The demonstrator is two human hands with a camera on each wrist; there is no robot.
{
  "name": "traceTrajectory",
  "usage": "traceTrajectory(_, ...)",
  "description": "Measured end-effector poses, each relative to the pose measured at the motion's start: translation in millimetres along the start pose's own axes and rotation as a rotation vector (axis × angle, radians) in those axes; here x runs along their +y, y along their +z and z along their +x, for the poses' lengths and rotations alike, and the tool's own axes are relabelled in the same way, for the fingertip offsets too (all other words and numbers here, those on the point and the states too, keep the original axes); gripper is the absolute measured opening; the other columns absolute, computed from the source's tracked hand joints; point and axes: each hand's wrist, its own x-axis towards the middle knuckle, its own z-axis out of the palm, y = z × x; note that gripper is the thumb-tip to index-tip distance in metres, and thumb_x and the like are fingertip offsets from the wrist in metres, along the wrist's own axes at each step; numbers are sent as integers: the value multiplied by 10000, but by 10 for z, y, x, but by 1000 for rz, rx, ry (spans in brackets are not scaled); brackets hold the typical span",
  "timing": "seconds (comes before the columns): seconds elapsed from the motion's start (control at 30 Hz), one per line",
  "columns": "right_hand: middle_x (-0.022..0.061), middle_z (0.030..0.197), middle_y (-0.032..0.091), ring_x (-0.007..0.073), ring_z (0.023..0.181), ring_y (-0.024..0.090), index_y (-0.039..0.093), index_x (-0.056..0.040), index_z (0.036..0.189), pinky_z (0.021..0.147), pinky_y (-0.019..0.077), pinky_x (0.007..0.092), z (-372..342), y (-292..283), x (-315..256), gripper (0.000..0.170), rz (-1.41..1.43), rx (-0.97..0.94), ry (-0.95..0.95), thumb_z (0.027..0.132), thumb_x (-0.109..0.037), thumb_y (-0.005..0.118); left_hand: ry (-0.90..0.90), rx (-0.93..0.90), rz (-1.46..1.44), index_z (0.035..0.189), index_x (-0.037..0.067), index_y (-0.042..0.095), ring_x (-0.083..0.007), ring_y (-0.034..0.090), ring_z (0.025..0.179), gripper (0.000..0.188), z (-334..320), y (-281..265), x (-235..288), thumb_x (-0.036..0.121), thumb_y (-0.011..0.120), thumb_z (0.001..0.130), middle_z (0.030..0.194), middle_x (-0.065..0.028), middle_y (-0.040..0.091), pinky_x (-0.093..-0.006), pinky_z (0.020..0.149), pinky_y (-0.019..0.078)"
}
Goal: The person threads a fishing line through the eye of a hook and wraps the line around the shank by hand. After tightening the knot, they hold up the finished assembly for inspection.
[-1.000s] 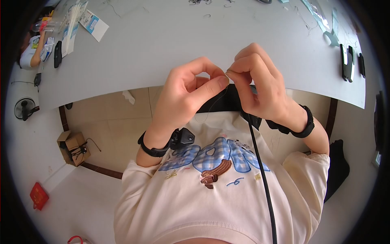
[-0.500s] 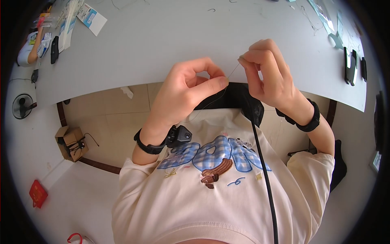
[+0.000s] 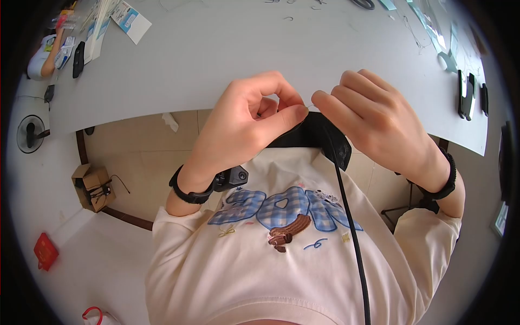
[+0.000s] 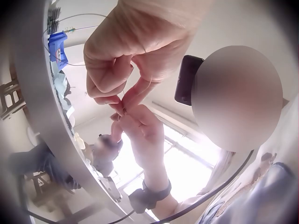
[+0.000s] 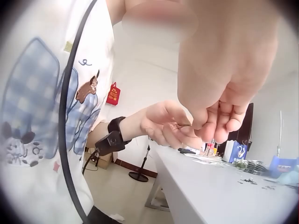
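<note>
In the head view, the left hand (image 3: 252,122) pinches a thin thread (image 3: 311,106) between thumb and forefinger, just above the lap and near the edge of the grey table (image 3: 184,73). The right hand (image 3: 379,119) is turned back-up, its fingers curled in, and grips the thread just beside the left fingertips (its thumb is hidden from here). A small hook (image 3: 288,18) lies on the tabletop beyond, with blue-and-white cards (image 3: 132,23) and a black case (image 3: 79,59) to the left and pale teal strips (image 3: 448,60) to the right. A cardboard box (image 3: 96,187) stands on the floor, and a black cable (image 3: 351,227) runs down the cream T-shirt (image 3: 281,271).

In the left wrist view, the fingertips of both hands meet, and the thread is too fine to follow all the way. Another person (image 4: 103,151) sits across the table before a bright window (image 4: 187,161).

In the right wrist view, the right fingers are bent inward while the left hand reaches in beside them. Behind hangs a red bag (image 5: 113,94); small dark hooks (image 5: 249,180) lie scattered on the table.
</note>
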Motion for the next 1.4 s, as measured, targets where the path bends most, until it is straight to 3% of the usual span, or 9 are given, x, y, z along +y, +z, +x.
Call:
traceTrajectory(0.17,22,628,410,174,607,433,479,-45,759,576,377,280,-56,190,89,170,24,147,-89,622,-82,572,-39,-44,-12,773,-9,548,-46,458,655,31,5,6,2,-26,534,794,741,8,509,-181,584,363)
traceTrajectory(0.47,94,648,463,256,608,464,541,5,969,546,406,347,-242,218,288,449,8,235,115,526,75,547,-72,-35,25,753,-4,561,-34,467,635,35,40,-53,-46,19,565,779,720,16,527,-167,575,362)
traceTrajectory(0.7,104,653,479,241,590,484,580,4,937,518,416,302,-365,157,371,404,-2,342,167,549,108,533,-73,-35,25,753,-7,563,-41,482,641,44,59,-49,-55,31,569,774,721,5,536,-174,579,366)
traceTrajectory(0.93,38,622,558,78,545,497,626,3,911,482,394,195,-461,58,474,183,150,508,498,785,62,507,-46,-18,9,745,-5,566,-44,474,626,47,46,-80,-88,35,565,769,715,11,529,-173,564,354)
traceTrajectory(1.1,17,617,509,69,513,438,591,31,932,489,347,178,-548,63,599,159,240,683,503,881,-18,449,-72,-8,5,729,14,566,-14,421,563,64,21,-64,-32,68,572,764,682,29,513,-164,468,266)
traceTrajectory(1.17,92,752,623,124,635,562,613,19,1005,621,458,224,-647,34,668,190,360,687,501,880,-42,483,-33,12,-10,725,23,561,-2,385,535,70,18,-54,-60,82,574,760,665,42,503,-168,435,207)
traceTrajectory(1.3,136,855,636,182,775,615,576,43,1032,760,485,263,-563,135,661,219,632,883,557,901,-56,431,-76,-5,-16,733,24,556,-7,392,544,68,4,-71,-11,84,572,761,663,43,500,-165,444,221)
traceTrajectory(1.37,178,1072,581,235,959,592,510,59,1068,891,452,308,-350,124,481,244,1221,1006,635,916,-68,367,-57,-4,-42,752,6,576,-9,404,519,85,18,-76,-37,82,601,780,667,30,514,-172,465,292)
traceTrajectory(1.4,133,1024,573,168,816,589,454,46,1098,785,462,227,110,-8,129,251,1328,1269,926,923,-78,325,-58,-5,-42,752,6,576,-9,404,519,85,14,-82,-69,82,601,780,667,30,514,-172,465,292)
